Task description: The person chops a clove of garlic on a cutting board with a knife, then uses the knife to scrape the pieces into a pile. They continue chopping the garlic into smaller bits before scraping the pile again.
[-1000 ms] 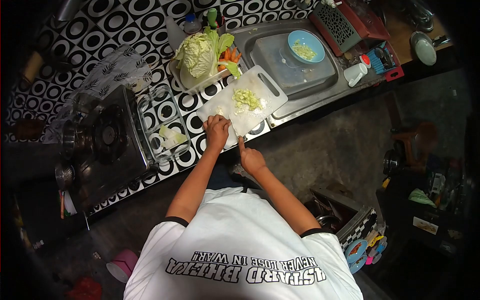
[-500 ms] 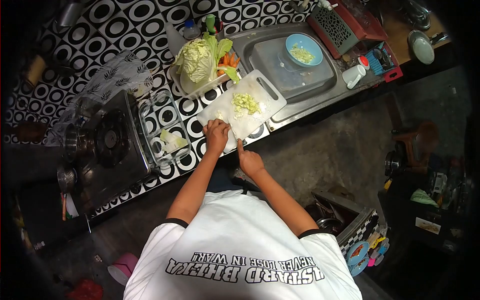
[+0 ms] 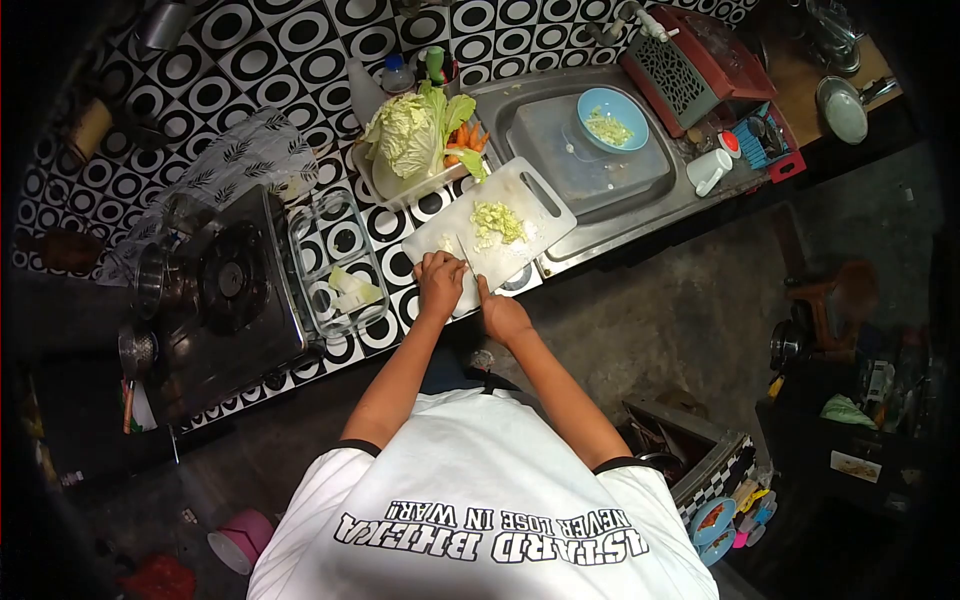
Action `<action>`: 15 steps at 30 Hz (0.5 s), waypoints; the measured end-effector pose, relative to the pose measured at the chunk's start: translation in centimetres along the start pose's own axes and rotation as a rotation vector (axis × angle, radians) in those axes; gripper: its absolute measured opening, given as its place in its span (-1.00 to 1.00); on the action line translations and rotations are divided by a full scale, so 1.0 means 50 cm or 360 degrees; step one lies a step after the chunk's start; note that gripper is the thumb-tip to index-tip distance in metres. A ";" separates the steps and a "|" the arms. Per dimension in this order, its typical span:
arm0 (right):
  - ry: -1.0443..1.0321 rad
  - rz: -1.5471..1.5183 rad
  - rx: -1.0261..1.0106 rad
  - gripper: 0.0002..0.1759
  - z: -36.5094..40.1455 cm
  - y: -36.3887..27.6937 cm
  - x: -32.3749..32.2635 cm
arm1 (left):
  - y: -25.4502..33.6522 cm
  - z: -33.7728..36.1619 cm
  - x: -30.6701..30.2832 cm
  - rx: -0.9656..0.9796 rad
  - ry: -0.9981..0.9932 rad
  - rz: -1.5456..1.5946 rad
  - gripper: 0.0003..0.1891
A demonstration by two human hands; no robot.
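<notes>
On the white cutting board, my left hand has its fingers curled down over pale cabbage, mostly hidden beneath them. Small pale bits lie just past its fingertips. My right hand grips a knife at the board's near edge, index finger stretched along it. The thin blade stands right beside my left fingers. Farther up the board sits a heap of chopped cabbage, apart from both hands.
Behind the board, a tray holds a cabbage head and carrots. A glass dish with cabbage pieces is left, beside the stove. A blue bowl with chopped cabbage stands over the sink.
The whole view has shifted slightly as my head moved. More of the knife blade shows between my hands now. Both hands stay at nearly the same place on the board.
</notes>
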State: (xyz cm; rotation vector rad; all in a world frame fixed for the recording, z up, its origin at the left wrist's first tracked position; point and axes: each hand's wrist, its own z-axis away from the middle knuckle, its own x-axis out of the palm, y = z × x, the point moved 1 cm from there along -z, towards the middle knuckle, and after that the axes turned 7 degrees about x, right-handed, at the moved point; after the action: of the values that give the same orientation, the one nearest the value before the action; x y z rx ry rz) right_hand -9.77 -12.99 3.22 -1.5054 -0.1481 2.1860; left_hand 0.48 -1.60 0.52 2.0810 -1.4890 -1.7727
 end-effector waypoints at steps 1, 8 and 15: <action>-0.0036 0.0006 -0.0012 -0.19 0.000 0.002 -0.006 | 0.000 0.002 0.002 0.0005 0.0006 0.0005 -0.88; -0.0093 0.0019 -0.0016 -0.22 -0.001 0.001 -0.043 | 0.001 0.003 0.006 0.0005 0.0027 -0.0010 -0.88; -0.0148 0.0125 -0.0015 -0.32 0.003 -0.009 -0.065 | 0.003 0.005 0.008 -0.0046 0.0054 0.0011 -0.90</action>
State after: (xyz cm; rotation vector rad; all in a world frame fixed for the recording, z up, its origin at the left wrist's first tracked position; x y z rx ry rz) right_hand -8.84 -14.00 6.23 -1.4380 -0.1320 2.3215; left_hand 0.16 -1.83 0.20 2.0792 -1.4518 -1.7364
